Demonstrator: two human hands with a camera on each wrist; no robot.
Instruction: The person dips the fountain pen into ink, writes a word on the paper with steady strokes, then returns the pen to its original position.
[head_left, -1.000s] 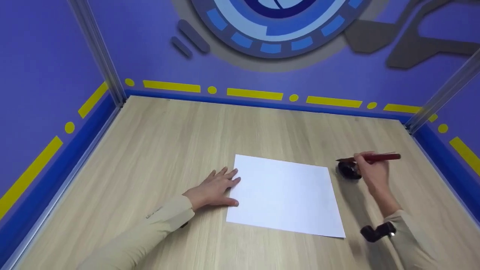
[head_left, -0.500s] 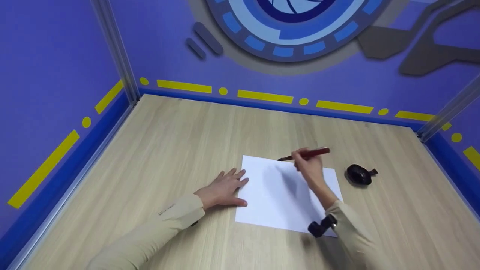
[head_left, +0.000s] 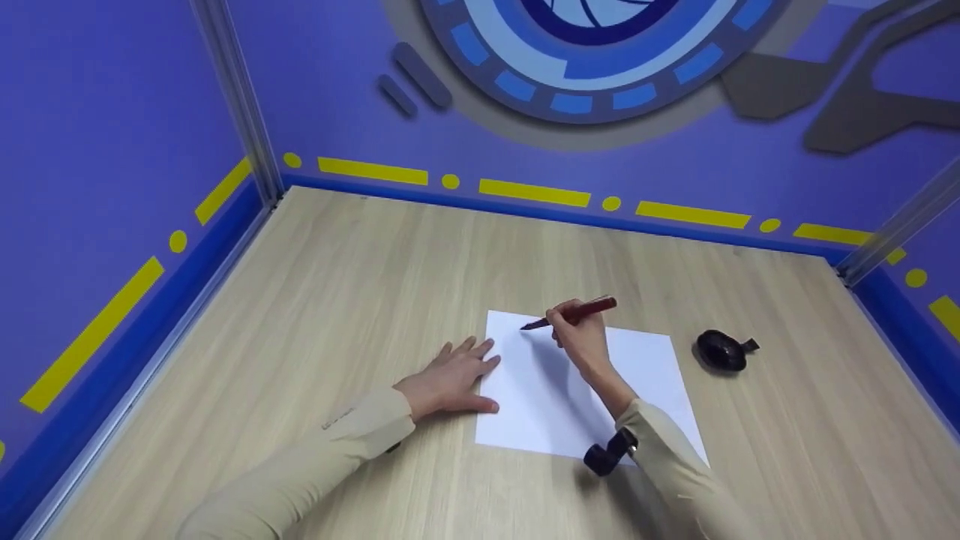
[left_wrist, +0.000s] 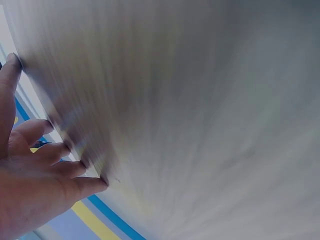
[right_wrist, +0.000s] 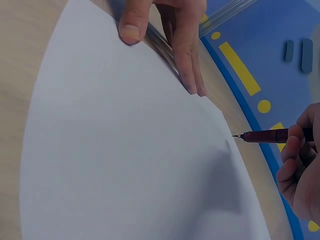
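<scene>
A blank white sheet of paper lies on the wooden table. My left hand, fingers spread, rests flat with its thumb and fingertips on the sheet's left edge. In the left wrist view, the left hand's fingertips press down against the surface. My right hand pinches a dark red pen over the upper left part of the paper. The right wrist view shows the pen's fine dark tip close over the sheet near its far edge.
A small black bowl-shaped dish with a short handle stands to the right of the paper. Blue panels with yellow dashes wall in the table at the back and sides. A black wrist camera hangs under the right sleeve.
My right hand has carried the pen leftward from above the black dish to over the paper's upper left. The left hand has stayed on the paper's edge. The head view has shifted slightly.
</scene>
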